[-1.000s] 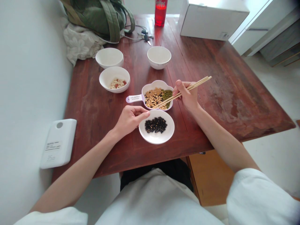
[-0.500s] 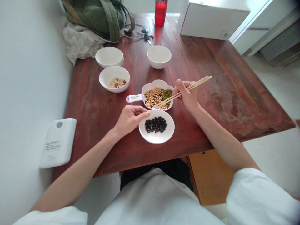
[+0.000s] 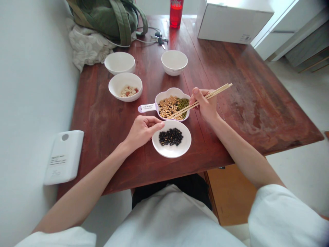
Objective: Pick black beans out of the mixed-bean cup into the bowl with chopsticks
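Between the fingers of my right hand is a pair of wooden chopsticks. Their tips rest among yellow soybeans in a flower-shaped, lilac-rimmed bowl with a labelled handle. Dark beans are mixed with the soybeans, and green mung beans lie on the bowl's right side. My left hand pinches the upper left rim of a small white dish with thumb and fingers. Black beans are heaped in that dish, just in front of the flower-shaped bowl.
A white bowl holds pale and reddish pieces; two more white bowls stand behind. Toward the back are a green bag, keys, a red bottle and a white box. A white device is at left.
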Motion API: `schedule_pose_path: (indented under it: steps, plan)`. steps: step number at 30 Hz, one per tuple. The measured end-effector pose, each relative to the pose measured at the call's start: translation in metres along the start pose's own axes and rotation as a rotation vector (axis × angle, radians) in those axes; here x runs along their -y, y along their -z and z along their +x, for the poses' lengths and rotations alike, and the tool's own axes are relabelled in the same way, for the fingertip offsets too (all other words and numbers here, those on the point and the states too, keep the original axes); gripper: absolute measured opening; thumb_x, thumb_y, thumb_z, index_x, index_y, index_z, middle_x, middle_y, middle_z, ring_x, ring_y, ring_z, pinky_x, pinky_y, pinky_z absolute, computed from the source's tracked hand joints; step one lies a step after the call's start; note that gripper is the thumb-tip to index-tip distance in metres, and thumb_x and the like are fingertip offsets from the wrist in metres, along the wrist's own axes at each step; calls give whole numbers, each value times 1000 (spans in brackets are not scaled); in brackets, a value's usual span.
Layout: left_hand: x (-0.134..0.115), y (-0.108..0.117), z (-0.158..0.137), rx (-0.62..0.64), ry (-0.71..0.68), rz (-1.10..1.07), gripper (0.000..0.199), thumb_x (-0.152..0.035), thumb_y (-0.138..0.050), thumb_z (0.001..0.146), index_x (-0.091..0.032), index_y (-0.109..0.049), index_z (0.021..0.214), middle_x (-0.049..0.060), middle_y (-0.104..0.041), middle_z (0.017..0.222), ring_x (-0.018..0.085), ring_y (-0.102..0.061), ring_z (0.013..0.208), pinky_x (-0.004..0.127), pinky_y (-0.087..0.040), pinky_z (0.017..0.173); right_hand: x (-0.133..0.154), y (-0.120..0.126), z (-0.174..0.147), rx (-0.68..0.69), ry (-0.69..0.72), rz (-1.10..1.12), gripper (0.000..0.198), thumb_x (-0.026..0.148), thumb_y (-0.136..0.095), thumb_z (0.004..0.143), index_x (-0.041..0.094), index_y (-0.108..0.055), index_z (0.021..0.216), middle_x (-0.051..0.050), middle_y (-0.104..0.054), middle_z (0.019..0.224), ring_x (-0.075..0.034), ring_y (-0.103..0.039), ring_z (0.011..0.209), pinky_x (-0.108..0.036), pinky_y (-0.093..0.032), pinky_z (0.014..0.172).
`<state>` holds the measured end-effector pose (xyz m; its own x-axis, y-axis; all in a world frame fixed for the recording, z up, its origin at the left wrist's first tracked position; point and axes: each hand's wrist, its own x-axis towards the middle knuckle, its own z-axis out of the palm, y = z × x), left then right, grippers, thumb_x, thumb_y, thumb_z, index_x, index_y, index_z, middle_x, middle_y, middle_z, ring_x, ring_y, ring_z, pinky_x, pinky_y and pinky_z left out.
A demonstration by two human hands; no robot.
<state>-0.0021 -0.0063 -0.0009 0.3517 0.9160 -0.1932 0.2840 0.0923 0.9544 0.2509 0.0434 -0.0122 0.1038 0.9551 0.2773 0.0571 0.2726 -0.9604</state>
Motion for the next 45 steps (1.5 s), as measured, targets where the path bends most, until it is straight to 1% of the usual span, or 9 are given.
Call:
schedule_pose_path:
  steps: [5, 14, 20, 25, 31, 36, 45]
  plan:
    - [-1, 0, 0, 2, 1, -3, 30, -40, -76, 82, -10, -79, 86, 4, -69, 59, 9, -51, 43, 18, -33, 39, 0, 0, 0, -1, 3, -16, 63, 73, -63, 79, 19, -63, 48, 1, -55, 42, -6, -44, 36, -23, -26, 36]
    - [-2, 0, 0, 6, 15, -13, 30, -39, -76, 81, -10, -79, 85, 3, -68, 59, 8, -50, 44, 17, -33, 40, -1, 0, 0, 12, 7, 33, 60, 68, -66, 82, 19, -64, 48, 0, -55, 41, -6, -45, 35, -23, -24, 35]
    - [-2, 0, 0, 5, 15, 3, 31, -40, -76, 82, -10, -79, 86, 3, -67, 58, 8, -49, 43, 17, -33, 40, -2, 0, 1, 0, -9, -6, 62, 72, -64, 80, 19, -64, 47, 0, -55, 41, -6, -44, 36, -23, -26, 35]
    - [0, 0, 0, 6, 7, -9, 30, -40, -76, 82, -11, -79, 85, 3, -67, 58, 8, -49, 43, 17, -32, 39, -2, 1, 1, 6, 3, 17, 60, 70, -65, 80, 19, -65, 49, 0, -56, 42, -7, -45, 36, -23, -26, 35]
    - [-3, 0, 0, -1, 4, -7, 28, -39, -75, 81, -11, -79, 84, 2, -66, 56, 8, -47, 42, 17, -31, 38, -2, 1, 0, 1, -10, -8, 61, 72, -64, 80, 20, -65, 49, 1, -55, 41, -7, -46, 36, -23, -27, 35]
    - [-3, -1, 0, 0, 11, -8, 28, -39, -76, 82, -11, -79, 84, 2, -65, 55, 7, -47, 42, 17, -31, 38, -2, 1, 0, 8, 9, 12, 59, 69, -65, 82, 19, -65, 49, 0, -57, 42, -7, -46, 36, -23, -26, 36]
    - [1, 0, 1, 3, 11, -16, 29, -40, -75, 82, -11, -79, 86, 3, -67, 57, 9, -50, 41, 18, -33, 38, -2, 1, 0, 5, -7, -7, 61, 72, -64, 80, 19, -65, 49, 0, -56, 42, -7, -46, 36, -23, -27, 35]
